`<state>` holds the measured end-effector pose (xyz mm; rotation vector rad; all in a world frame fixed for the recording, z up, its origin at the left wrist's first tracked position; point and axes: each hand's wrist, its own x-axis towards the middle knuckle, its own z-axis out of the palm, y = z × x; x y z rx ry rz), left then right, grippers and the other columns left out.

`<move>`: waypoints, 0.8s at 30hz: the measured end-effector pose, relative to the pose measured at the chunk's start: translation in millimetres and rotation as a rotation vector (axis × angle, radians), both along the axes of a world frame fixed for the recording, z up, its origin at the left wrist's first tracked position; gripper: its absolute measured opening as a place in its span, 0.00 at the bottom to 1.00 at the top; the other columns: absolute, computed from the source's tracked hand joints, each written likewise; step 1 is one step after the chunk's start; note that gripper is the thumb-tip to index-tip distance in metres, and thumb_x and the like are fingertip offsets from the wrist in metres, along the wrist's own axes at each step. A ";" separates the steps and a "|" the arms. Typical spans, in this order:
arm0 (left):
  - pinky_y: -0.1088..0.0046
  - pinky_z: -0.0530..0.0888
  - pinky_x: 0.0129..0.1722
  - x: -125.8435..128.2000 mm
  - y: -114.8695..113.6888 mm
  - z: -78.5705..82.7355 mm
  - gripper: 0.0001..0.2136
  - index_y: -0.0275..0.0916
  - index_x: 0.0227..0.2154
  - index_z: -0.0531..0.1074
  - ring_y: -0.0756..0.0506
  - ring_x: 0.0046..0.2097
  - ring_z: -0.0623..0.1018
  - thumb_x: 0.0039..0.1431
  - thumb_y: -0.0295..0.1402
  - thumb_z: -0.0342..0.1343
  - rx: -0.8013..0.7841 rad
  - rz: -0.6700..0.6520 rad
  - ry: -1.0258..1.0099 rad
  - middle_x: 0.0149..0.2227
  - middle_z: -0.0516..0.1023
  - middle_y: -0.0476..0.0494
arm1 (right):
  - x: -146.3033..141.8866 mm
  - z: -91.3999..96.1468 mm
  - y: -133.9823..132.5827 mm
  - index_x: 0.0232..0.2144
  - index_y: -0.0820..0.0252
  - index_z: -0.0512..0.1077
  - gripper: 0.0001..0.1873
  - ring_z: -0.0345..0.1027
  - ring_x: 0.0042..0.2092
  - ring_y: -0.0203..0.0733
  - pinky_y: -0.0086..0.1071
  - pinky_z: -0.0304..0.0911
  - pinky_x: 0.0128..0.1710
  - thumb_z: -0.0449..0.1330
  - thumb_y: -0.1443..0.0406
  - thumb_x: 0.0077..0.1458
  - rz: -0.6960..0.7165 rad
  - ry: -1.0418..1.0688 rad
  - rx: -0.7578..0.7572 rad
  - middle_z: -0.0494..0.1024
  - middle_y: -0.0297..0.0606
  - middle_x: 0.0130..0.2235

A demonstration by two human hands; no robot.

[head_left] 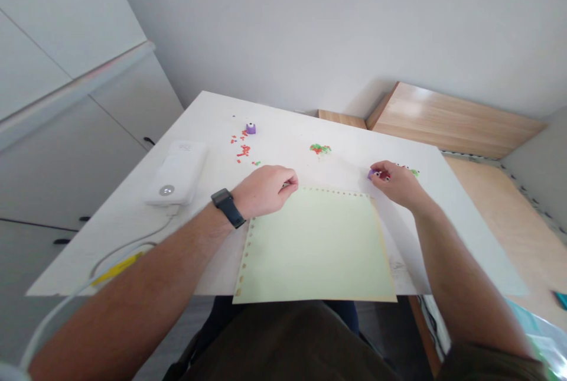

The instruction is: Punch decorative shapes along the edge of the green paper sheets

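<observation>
At the near side of the white table (pixel 119 251), I read the left hand (pixel 263 191) and right hand (pixel 396 183) at the top corners of a pale green perforated paper sheet (pixel 315 245). The left fingers (pixel 287 180) are curled in and rest at the sheet's upper left corner; I cannot tell whether they have hold of anything. The right fingers (pixel 376 168) are nearly closed around a small purple object (pixel 370 175), with a red piece (pixel 385 175) showing between them.

Risks: a hand sweeping low could scatter the loose red paper bits (pixel 241 149) or the red-and-green pile (pixel 319 148). Pressure at an edge could slide the unsecured sheet. A slackened right grip could drop the purple object. A second purple object (pixel 251 128) stands beyond the sheet, clear of both hands.
</observation>
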<state>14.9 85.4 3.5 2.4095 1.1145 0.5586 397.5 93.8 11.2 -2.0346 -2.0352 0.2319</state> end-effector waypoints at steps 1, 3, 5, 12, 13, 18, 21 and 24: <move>0.68 0.69 0.38 0.0 0.0 -0.3 0.09 0.40 0.34 0.77 0.45 0.37 0.78 0.66 0.34 0.52 0.000 0.001 0.001 0.36 0.82 0.45 | 1.9 -1.9 -0.1 0.46 0.52 0.78 0.16 0.76 0.39 0.47 0.41 0.67 0.43 0.61 0.57 0.57 0.019 -0.019 0.006 0.84 0.39 0.40; 0.68 0.68 0.38 -0.2 0.3 -0.8 0.09 0.40 0.34 0.76 0.45 0.37 0.78 0.66 0.34 0.52 -0.001 0.001 0.001 0.35 0.82 0.46 | 5.4 -6.0 -0.1 0.46 0.53 0.78 0.16 0.76 0.43 0.49 0.43 0.67 0.46 0.60 0.58 0.58 0.066 -0.072 0.033 0.84 0.40 0.42; 0.68 0.68 0.38 -0.4 0.8 -1.4 0.09 0.40 0.34 0.76 0.45 0.37 0.78 0.66 0.34 0.52 -0.007 0.002 0.001 0.35 0.82 0.46 | 8.8 -10.4 -0.3 0.47 0.54 0.79 0.16 0.74 0.47 0.53 0.45 0.65 0.50 0.60 0.58 0.58 0.117 -0.135 0.062 0.84 0.42 0.44; 0.69 0.68 0.38 -0.6 1.4 -1.9 0.09 0.41 0.34 0.76 0.44 0.38 0.79 0.66 0.34 0.52 -0.010 0.001 0.019 0.36 0.82 0.46 | 16.8 -20.9 -0.5 0.45 0.55 0.80 0.15 0.72 0.49 0.56 0.51 0.61 0.55 0.57 0.62 0.60 0.177 -0.194 0.151 0.84 0.44 0.43; 0.69 0.68 0.38 -0.5 1.3 -2.0 0.09 0.41 0.34 0.76 0.44 0.37 0.79 0.65 0.34 0.52 -0.010 -0.001 0.022 0.35 0.82 0.46 | 16.7 -20.8 -1.1 0.44 0.56 0.79 0.14 0.72 0.49 0.56 0.51 0.60 0.56 0.57 0.63 0.59 0.192 -0.181 0.182 0.83 0.45 0.44; 0.69 0.68 0.38 -1.1 1.6 -2.9 0.09 0.41 0.34 0.76 0.45 0.37 0.78 0.66 0.34 0.52 -0.015 -0.005 0.031 0.35 0.82 0.46 | 13.3 -15.3 -11.8 0.41 0.55 0.79 0.11 0.72 0.48 0.54 0.49 0.62 0.55 0.58 0.64 0.59 0.243 -0.103 0.244 0.82 0.44 0.44; 0.69 0.68 0.38 -1.3 2.1 -2.9 0.09 0.41 0.34 0.76 0.45 0.37 0.78 0.66 0.35 0.52 -0.020 -0.008 0.034 0.35 0.82 0.47 | 11.5 -13.2 -21.3 0.40 0.55 0.80 0.10 0.71 0.49 0.53 0.47 0.62 0.56 0.60 0.64 0.59 0.282 -0.110 0.243 0.81 0.44 0.45; 0.69 0.69 0.39 -0.9 2.5 -2.6 0.10 0.41 0.34 0.76 0.45 0.38 0.79 0.66 0.35 0.51 -0.027 -0.019 0.038 0.35 0.82 0.47 | 11.7 -14.6 -27.4 0.40 0.56 0.81 0.10 0.69 0.50 0.54 0.51 0.60 0.58 0.61 0.65 0.59 0.304 -0.182 0.279 0.78 0.46 0.46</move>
